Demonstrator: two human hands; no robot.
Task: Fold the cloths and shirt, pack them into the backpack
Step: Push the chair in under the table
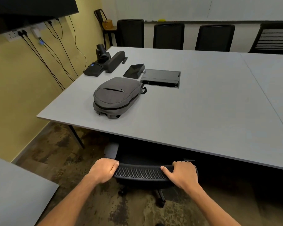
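— judging by the layout, how far along was the packing?
— hard to say for sure. the backpack [117,97] lay flat on the table [203,111], toward its left near corner, with both zips drawn closed. no cloths or shirt showed anywhere in view. either they were already inside the bag, which looked fairly full, or they were out of sight; i couldn't tell which.
— and the hands?
— neither was on the bag. the left hand [103,171] and the right hand [181,174] each curled over the top edge of the chair [140,173], one at each end of the mesh backrest, thumbs lying along the near face. the chair stood tucked partly under the near edge of the table, well apart from the bag.
— so what step was that, in your view?
— moving the chair, i'd guess, not folding or packing. whether it came ahead of the work or after it, the view didn't settle.
— any brand or writing to read?
— none i could make out. the bag showed no logo on its gray front. the dark devices [104,62] on the far left of the table had a small blue spot, but no legible text. the box [107,23] on the stool in the far corner carried a mark too small to read, and the whiteboard [203,8] behind the far chairs looked blank.
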